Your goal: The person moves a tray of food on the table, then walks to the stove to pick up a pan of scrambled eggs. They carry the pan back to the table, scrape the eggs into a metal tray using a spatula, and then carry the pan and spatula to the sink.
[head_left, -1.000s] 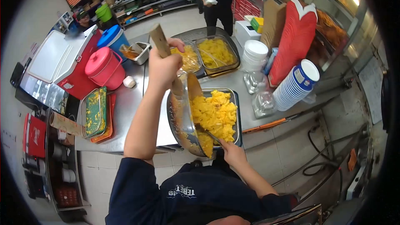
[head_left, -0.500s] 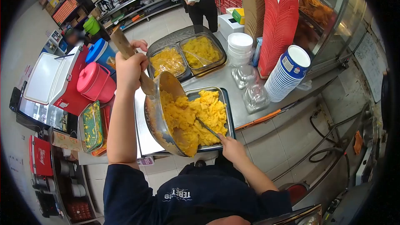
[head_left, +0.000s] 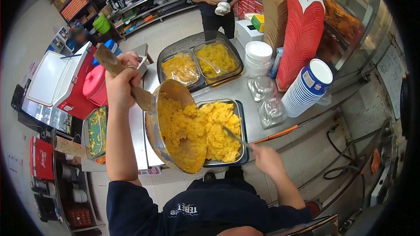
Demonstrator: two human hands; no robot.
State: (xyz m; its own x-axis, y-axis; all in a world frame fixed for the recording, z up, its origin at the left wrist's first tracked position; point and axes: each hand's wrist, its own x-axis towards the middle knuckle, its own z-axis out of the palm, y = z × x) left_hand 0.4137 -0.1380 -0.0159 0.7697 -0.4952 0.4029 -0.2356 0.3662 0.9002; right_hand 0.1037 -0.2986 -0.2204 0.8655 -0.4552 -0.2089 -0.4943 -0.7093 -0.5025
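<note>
Two closed hands: left hand (head_left: 120, 88) grips tilted pan's (head_left: 154, 137) handle (head_left: 142, 98), right hand (head_left: 267, 161) a spatula (head_left: 235, 136); mash (head_left: 223, 116) reaches tray (head_left: 243, 146) at 3 o'clock, transfer seemingly partial.

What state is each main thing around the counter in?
Pan, tipped, yellow food inside
Front tray, heaped with yellow food
Left hand, closed on wooden handle
Right hand, holding utensil
Cooler, lid open
Pink bucket, lid on
Paper cups, nested in a stack
</note>
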